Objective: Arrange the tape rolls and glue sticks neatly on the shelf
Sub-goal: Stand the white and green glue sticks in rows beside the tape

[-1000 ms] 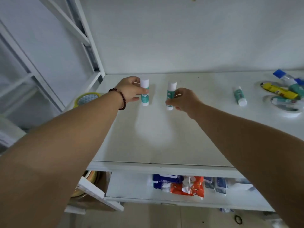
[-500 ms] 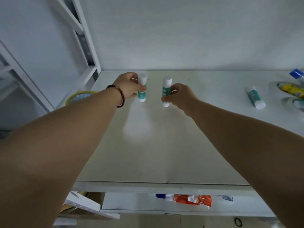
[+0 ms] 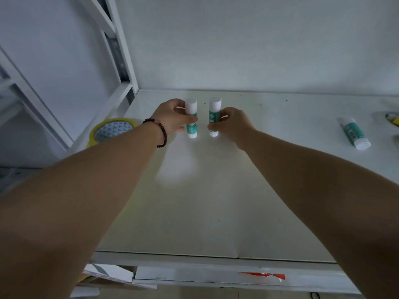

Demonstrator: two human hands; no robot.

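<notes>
Standing upright and close together on the white shelf [image 3: 216,190], two glue sticks are held. The left glue stick [image 3: 191,118] is pinched by the left hand [image 3: 172,117], the right glue stick [image 3: 214,117] by the right hand [image 3: 232,124].

Teal-and-white glue sticks [image 3: 191,119]; yellow, triangle-patterned tape roll [image 3: 112,131]

Both arms outstretched, grips [image 3: 172,117] [image 3: 232,124] closed

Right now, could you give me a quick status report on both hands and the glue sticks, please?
Left hand grips one upright glue stick; right hand grips the second upright stick. Sticks side by side, apart. Third stick lying flat, far right. Nothing in the way.
</notes>
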